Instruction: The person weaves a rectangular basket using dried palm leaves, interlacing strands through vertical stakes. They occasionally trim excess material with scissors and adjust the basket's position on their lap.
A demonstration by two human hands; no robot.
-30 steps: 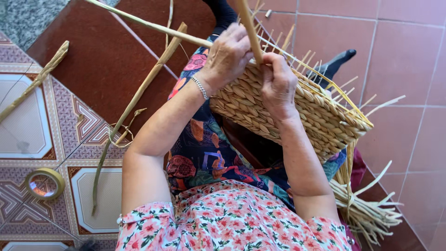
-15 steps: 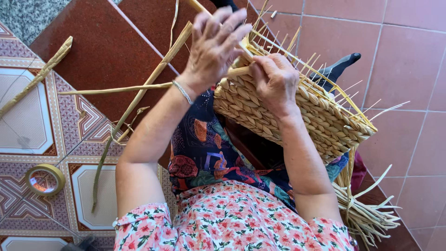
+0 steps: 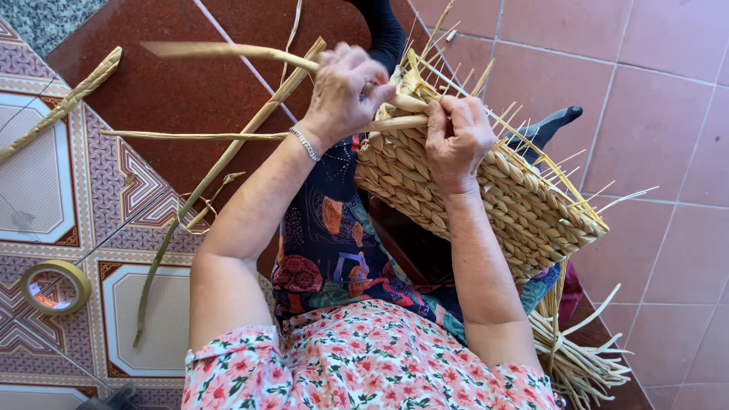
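A half-woven straw basket (image 3: 486,190) lies tilted across the person's lap, thin stakes sticking up from its open rim. The left hand (image 3: 345,91), at the basket's upper left corner, has its fingers clenched around a long flat reed strand (image 3: 228,52) that runs out to the left of the basket. The right hand (image 3: 456,140) presses on the basket's rim, fingers pinching the weave. A tape roll (image 3: 55,286) lies on the tiled floor (image 3: 653,114), well left of the basket.

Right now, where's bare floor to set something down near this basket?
Bare pink tiles lie right of the woven basket. Left, the red tile is crossed by loose reeds; a tape roll sits lower left. Crowded bundle of strands lower right.
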